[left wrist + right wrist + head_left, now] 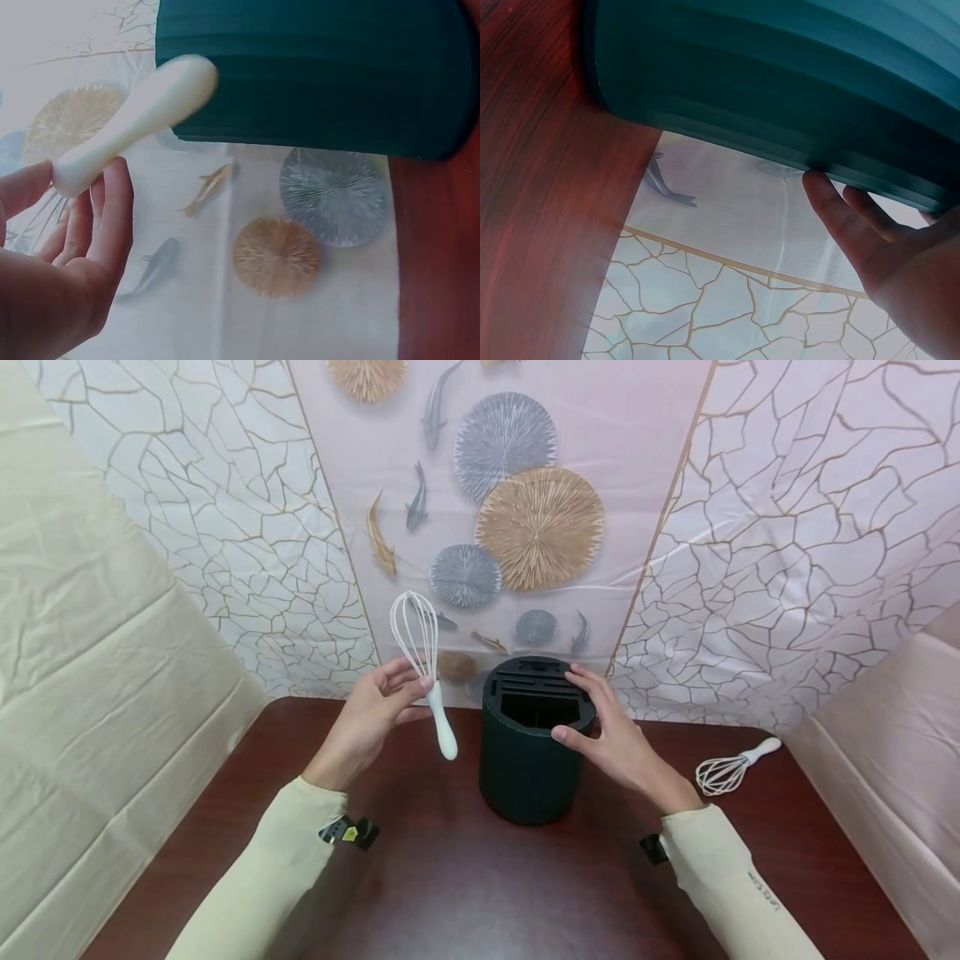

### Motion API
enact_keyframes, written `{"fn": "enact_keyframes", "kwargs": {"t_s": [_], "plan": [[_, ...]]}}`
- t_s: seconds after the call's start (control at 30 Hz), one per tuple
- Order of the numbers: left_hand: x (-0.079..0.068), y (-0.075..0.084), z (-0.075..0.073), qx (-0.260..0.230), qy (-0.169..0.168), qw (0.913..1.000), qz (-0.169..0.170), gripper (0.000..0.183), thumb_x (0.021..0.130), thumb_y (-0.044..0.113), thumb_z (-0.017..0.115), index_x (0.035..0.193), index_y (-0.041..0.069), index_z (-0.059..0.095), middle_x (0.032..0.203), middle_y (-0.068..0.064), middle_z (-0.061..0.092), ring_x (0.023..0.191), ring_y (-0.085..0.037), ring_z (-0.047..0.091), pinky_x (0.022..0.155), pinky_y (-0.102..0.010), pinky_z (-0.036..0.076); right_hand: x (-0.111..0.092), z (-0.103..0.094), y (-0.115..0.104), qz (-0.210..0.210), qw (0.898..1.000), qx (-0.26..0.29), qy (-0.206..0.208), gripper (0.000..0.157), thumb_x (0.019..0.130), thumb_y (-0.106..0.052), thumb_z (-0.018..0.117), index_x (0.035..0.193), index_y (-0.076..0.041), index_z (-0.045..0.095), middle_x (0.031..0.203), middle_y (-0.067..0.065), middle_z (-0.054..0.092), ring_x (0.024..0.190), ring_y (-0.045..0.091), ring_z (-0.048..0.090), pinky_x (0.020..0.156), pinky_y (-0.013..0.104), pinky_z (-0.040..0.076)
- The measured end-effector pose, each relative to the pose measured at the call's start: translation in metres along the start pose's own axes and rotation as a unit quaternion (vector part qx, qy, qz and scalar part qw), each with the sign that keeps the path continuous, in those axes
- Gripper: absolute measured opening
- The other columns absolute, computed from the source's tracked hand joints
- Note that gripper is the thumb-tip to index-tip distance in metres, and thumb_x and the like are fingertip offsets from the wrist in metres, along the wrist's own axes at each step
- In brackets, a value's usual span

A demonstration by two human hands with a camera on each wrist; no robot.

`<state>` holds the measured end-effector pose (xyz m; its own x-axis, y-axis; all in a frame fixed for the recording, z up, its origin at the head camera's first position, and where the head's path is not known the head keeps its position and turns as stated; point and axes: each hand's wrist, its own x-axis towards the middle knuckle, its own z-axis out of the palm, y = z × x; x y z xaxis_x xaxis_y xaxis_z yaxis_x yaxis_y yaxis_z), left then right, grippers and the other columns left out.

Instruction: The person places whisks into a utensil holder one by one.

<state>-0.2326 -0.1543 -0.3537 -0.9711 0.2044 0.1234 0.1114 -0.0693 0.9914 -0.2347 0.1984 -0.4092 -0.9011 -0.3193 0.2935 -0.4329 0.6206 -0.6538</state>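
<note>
My left hand [367, 714] pinches a white whisk [444, 727] where its handle meets the wires. The wires point up and the handle hangs down, tilted, left of a dark green round utensil holder [528, 777]. In the left wrist view, the whisk's pale handle [142, 112] overlaps the holder's ribbed side [315, 75]. The holder stands upright on the table, its black top showing narrow slots and a wide opening. At its right side is my right hand [618, 743], thumb at the front rim and fingertips at the rim farther back. In the right wrist view, extended fingers [840, 214] touch its side.
A second whisk [731, 768] lies on the dark red-brown table [465, 893] at the right, beyond my right wrist. A patterned cloth backdrop [262, 527] rises behind the table, and beige cloth walls [97, 652] stand at both sides.
</note>
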Motion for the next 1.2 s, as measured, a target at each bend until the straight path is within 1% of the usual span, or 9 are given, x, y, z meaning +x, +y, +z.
{"fn": "enact_keyframes", "kwargs": {"t_s": [0.1, 0.23, 0.33, 0.53, 0.7, 0.8, 1.0, 1.13, 1.2], "plan": [[0.000, 0.006, 0.002, 0.019, 0.007, 0.9998, 0.007, 0.049, 0.102, 0.016, 0.072, 0.147, 0.003, 0.058, 0.133, -0.015, 0.070, 0.111, -0.020, 0.072, 0.092, -0.038, 0.061, 0.000, 0.000, 0.000, 0.000, 1.000, 0.001, 0.000, 0.085, 0.100, -0.049, 0.070, 0.169, -0.030, 0.023, 0.176, -0.005, 0.013, 0.158, 0.036, 0.024, 0.112, 0.073, 0.033], [0.001, 0.013, 0.004, 0.021, 0.003, 0.9997, 0.012, 0.048, 0.101, 0.021, 0.074, 0.144, 0.003, 0.061, 0.133, -0.018, 0.070, 0.110, -0.025, 0.074, 0.091, -0.040, 0.061, -0.001, 0.001, 0.000, -0.002, 1.000, 0.004, 0.001, 0.085, 0.100, -0.047, 0.070, 0.168, -0.028, 0.024, 0.176, -0.003, 0.013, 0.158, 0.036, 0.023, 0.112, 0.072, 0.034], [0.003, 0.018, 0.006, 0.018, -0.003, 0.9997, 0.014, 0.047, 0.101, 0.023, 0.075, 0.142, 0.003, 0.062, 0.130, -0.018, 0.071, 0.107, -0.026, 0.075, 0.090, -0.041, 0.061, -0.001, 0.001, 0.000, -0.002, 1.000, 0.006, 0.001, 0.085, 0.100, -0.046, 0.070, 0.168, -0.027, 0.024, 0.176, -0.002, 0.014, 0.157, 0.036, 0.024, 0.111, 0.072, 0.035], [0.007, 0.028, 0.012, 0.031, -0.008, 0.9990, 0.032, 0.048, 0.100, 0.026, 0.076, 0.140, 0.003, 0.063, 0.126, -0.015, 0.074, 0.107, -0.028, 0.075, 0.088, -0.042, 0.062, -0.001, 0.001, 0.000, 0.000, 1.000, 0.005, 0.001, 0.084, 0.100, -0.047, 0.070, 0.168, -0.027, 0.025, 0.176, -0.001, 0.014, 0.157, 0.037, 0.025, 0.109, 0.072, 0.038], [0.009, 0.035, 0.015, 0.032, -0.007, 0.9988, 0.037, 0.049, 0.099, 0.028, 0.078, 0.140, 0.006, 0.064, 0.127, -0.013, 0.073, 0.109, -0.029, 0.074, 0.086, -0.041, 0.063, 0.000, 0.001, 0.000, -0.003, 1.000, 0.007, 0.001, 0.084, 0.101, -0.047, 0.070, 0.169, -0.026, 0.024, 0.176, 0.000, 0.013, 0.158, 0.036, 0.023, 0.105, 0.070, 0.043], [0.010, 0.039, 0.017, 0.028, -0.008, 0.9986, 0.044, 0.049, 0.099, 0.027, 0.078, 0.141, 0.006, 0.064, 0.129, -0.014, 0.072, 0.110, -0.029, 0.073, 0.087, -0.041, 0.062, 0.001, 0.001, -0.001, -0.003, 1.000, 0.009, 0.001, 0.084, 0.101, -0.048, 0.070, 0.169, -0.027, 0.024, 0.176, -0.003, 0.012, 0.158, 0.036, 0.022, 0.106, 0.070, 0.042], [0.014, 0.047, 0.024, 0.034, -0.008, 0.9968, 0.072, 0.045, 0.099, 0.025, 0.077, 0.139, 0.005, 0.066, 0.129, -0.013, 0.072, 0.108, -0.028, 0.075, 0.092, -0.042, 0.061, 0.000, 0.001, -0.001, 0.001, 1.000, 0.013, 0.000, 0.084, 0.100, -0.047, 0.070, 0.168, -0.027, 0.024, 0.176, -0.002, 0.012, 0.158, 0.035, 0.021, 0.107, 0.071, 0.042], [0.019, 0.052, 0.032, 0.039, -0.006, 0.9948, 0.094, 0.044, 0.100, 0.026, 0.077, 0.136, 0.003, 0.068, 0.128, -0.014, 0.072, 0.107, -0.025, 0.074, 0.089, -0.041, 0.062, 0.000, 0.001, -0.001, 0.002, 1.000, 0.016, 0.001, 0.084, 0.100, -0.047, 0.070, 0.168, -0.027, 0.025, 0.176, -0.001, 0.012, 0.158, 0.035, 0.021, 0.108, 0.072, 0.041], [0.022, 0.054, 0.035, 0.036, -0.003, 0.9940, 0.103, 0.043, 0.100, 0.024, 0.076, 0.136, 0.002, 0.068, 0.128, -0.017, 0.072, 0.105, -0.025, 0.075, 0.089, -0.042, 0.062, 0.000, 0.002, 0.000, 0.001, 1.000, 0.017, 0.003, 0.084, 0.100, -0.047, 0.070, 0.168, -0.027, 0.025, 0.176, -0.001, 0.013, 0.158, 0.035, 0.021, 0.109, 0.072, 0.040]]}}
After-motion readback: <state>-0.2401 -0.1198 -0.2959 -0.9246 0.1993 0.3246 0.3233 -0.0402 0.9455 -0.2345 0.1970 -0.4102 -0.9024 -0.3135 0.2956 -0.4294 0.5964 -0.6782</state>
